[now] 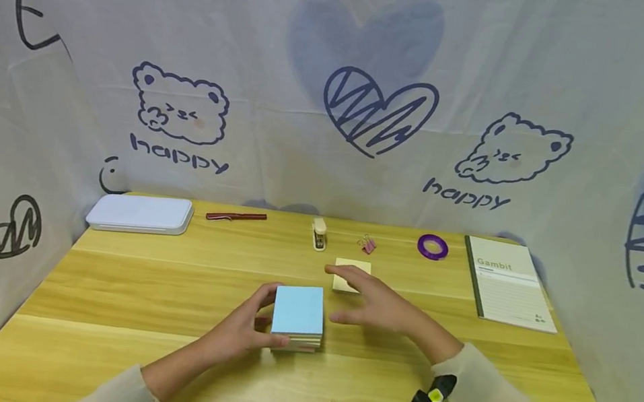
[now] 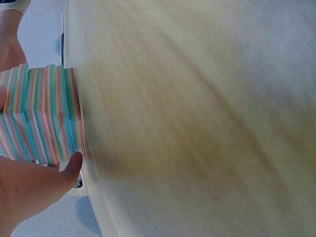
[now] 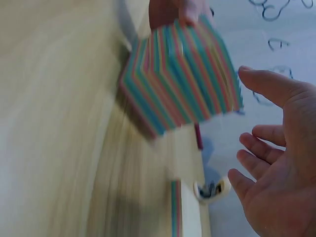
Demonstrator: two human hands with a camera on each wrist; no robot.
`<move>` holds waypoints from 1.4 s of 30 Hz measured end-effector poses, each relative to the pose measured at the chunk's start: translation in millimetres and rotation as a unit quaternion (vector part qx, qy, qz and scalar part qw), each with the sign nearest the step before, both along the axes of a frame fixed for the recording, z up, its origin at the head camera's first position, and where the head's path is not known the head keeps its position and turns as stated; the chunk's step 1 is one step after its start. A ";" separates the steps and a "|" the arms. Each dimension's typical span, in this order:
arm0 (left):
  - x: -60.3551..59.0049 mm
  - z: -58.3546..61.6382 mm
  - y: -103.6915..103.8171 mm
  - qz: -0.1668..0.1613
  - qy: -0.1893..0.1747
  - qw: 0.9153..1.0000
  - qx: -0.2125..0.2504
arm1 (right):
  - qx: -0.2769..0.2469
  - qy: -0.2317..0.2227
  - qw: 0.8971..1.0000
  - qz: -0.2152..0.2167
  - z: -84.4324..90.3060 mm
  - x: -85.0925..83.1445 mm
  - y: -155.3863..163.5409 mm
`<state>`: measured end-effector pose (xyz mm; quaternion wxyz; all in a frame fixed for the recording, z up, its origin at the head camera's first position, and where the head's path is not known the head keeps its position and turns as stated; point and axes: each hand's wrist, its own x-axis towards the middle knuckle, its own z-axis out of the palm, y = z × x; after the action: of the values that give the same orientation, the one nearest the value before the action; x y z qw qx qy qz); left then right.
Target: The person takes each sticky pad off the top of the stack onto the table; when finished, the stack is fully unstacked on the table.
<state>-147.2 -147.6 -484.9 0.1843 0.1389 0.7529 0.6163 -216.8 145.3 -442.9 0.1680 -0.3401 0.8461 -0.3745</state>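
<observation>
A thick stack of square sticky notes (image 1: 299,310), blue on top with multicoloured striped sides (image 2: 39,108), stands near the middle of the wooden table. My left hand (image 1: 247,327) grips it from the left, thumb along the near side and fingers at the far left. Right of the stack, my right hand (image 1: 378,303) is held with thumb and fingers apart; the right wrist view shows a gap between that hand (image 3: 281,148) and the stack. Beneath the right fingers lies a smaller pale yellow sticky-note pad (image 1: 343,286), partly covered from the head view.
Along the back lie a white case (image 1: 140,214), a dark red pen (image 1: 236,216), a small white stapler (image 1: 319,235), pink binder clips (image 1: 368,245) and a purple tape roll (image 1: 433,247). A notebook (image 1: 509,283) lies at right. Printed cloth (image 1: 268,51) encloses the table.
</observation>
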 end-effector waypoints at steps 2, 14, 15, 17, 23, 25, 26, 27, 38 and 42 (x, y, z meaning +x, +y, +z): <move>-0.5 -0.1 0.2 -0.002 0.002 1.000 0.001 | -0.004 -0.006 1.000 0.007 3.0 6.6 -4.5; -1.1 0.4 0.0 -0.006 0.015 1.000 -0.002 | 0.001 0.017 1.000 0.012 1.9 29.5 -27.8; -1.0 0.4 -0.1 -0.007 0.015 1.000 -0.001 | 0.001 0.023 1.000 0.009 1.7 30.5 -29.1; -1.0 0.4 -0.3 -0.010 0.016 1.000 0.001 | 0.001 0.031 1.000 0.007 1.8 32.4 -31.1; -1.1 0.0 -0.1 -0.011 0.017 1.000 0.002 | -0.003 0.043 0.999 0.001 2.3 35.9 -34.0; -1.1 0.2 -0.1 -0.010 0.016 1.000 0.001 | -0.005 0.046 0.999 -0.001 2.1 35.9 -34.5; -1.0 0.4 -0.1 -0.009 0.015 1.000 0.000 | -0.005 0.047 0.999 -0.001 2.0 35.9 -34.6; -0.9 0.6 -0.1 -0.008 0.014 1.000 -0.001 | -0.005 0.048 0.999 -0.002 2.1 35.7 -34.8; 0.5 1.9 0.3 -0.007 0.009 1.000 -0.011 | -0.026 0.040 0.999 0.003 5.0 35.1 -33.4; 0.4 1.1 0.3 -0.003 0.015 1.000 -0.018 | -0.042 0.028 0.999 0.007 4.0 33.2 -29.7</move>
<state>-146.8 -147.3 -483.8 0.1778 0.1469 0.7662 0.5997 -183.6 115.5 -439.0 0.1326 -0.3633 0.8313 -0.3991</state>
